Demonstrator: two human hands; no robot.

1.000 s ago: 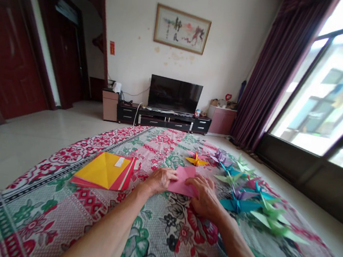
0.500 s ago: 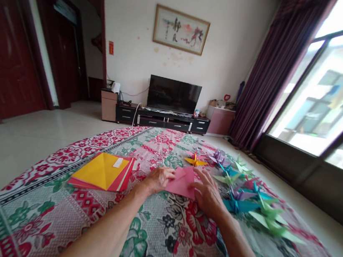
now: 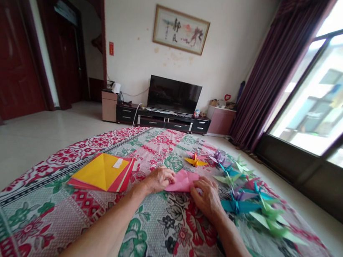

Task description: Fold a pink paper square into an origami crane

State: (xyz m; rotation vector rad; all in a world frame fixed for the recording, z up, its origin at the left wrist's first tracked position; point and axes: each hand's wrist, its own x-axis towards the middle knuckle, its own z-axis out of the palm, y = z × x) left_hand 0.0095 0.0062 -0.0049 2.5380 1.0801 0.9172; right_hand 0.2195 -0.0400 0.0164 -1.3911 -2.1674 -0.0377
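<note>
A piece of pink origami paper [image 3: 184, 181] with creases across it is held between my two hands, just above or on the flowered cloth. My left hand [image 3: 161, 179] is closed on its left edge, thumb and fingers pinched together. At the right edge, my right hand [image 3: 207, 195] grips the paper with curled fingers. To the left lies a stack of square paper, a yellow sheet [image 3: 102, 171] on top and red ones below. A yellow-orange paper crane [image 3: 195, 161] sits just beyond my hands. Several more cranes, among them a teal crane [image 3: 239, 205], spread out on the right.
The round table wears a patterned tablecloth [image 3: 79, 228]. Green cranes [image 3: 274, 222] lie near its right side. Beyond the table stand a television [image 3: 174, 95] and a low cabinet [image 3: 153, 122]. A purple curtain [image 3: 270, 70] hangs beside the window.
The pink paper now looks shorter and tilted, its near edge raised. My right hand's fingers have curled in on its right edge; my left hand has barely moved.
</note>
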